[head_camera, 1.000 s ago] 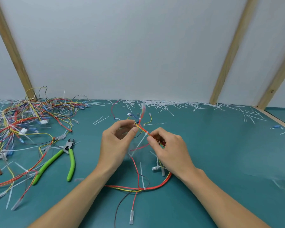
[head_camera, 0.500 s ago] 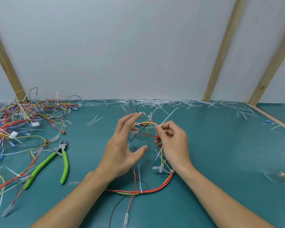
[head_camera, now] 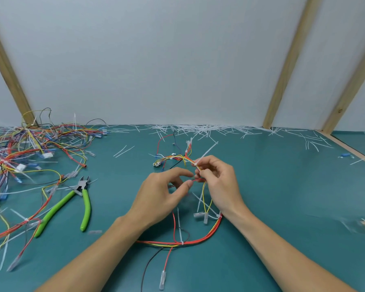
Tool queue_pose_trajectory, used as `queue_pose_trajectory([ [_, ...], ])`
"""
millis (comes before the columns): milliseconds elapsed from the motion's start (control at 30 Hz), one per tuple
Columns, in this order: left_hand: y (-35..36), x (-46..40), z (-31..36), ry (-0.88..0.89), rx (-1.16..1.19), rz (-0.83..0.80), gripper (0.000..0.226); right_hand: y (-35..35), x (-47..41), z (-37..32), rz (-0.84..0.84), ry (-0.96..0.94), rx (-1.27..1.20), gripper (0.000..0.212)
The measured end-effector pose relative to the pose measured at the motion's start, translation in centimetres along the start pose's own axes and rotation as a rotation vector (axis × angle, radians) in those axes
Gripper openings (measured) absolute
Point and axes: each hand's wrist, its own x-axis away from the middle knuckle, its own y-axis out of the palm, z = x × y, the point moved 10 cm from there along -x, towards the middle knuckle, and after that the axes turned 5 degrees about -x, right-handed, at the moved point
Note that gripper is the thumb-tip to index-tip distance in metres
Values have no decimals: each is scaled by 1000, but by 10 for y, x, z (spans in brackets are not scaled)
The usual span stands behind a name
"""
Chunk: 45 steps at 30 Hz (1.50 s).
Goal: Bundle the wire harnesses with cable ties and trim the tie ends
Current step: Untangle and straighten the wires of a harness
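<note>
While the right hand (head_camera: 218, 182) pinches the wire harness (head_camera: 177, 242) between thumb and curled fingers (head_camera: 209, 163), a white cable tie (head_camera: 207, 152) sticks up and away from those fingertips, its tail untrimmed and its head seated on the bundle right at the pinch. From there the harness runs two ways: a short branch of yellow, red and orange wires reaches off to the left of the fingers toward a small connector, and the main run loops down under the right wrist, then along the bench (head_camera: 282, 197) toward the left forearm, where another tie wraps it with its tail pointing up toward the hands.

Just left of that grip, the left hand (head_camera: 160, 197) hovers with its fingers loosely curled; the thumb tip touches or nearly touches a red wire coming out of the right hand, and I cannot tell whether it actually pinches it.

Well off to the left of the left hand lie green-handled cutters (head_camera: 72, 205), and beyond them a tangled pile of harnesses (head_camera: 30, 148). Beyond the fingertips, cut tie ends (head_camera: 209, 129) litter the far edge.
</note>
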Motion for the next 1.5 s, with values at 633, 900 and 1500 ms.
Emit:
queue_pose_trajectory([
  [633, 1, -1, -30, -336, 656, 80, 8, 27, 14, -35, -130, -328, 365, 30],
  [900, -12, -3, -41, -394, 664, 132, 6, 20, 14, -41, -92, -370, 424, 60],
  [1500, -5, 1, -52, -515, 790, 66, 7, 24, 16, -41, -156, -378, 573, 28],
])
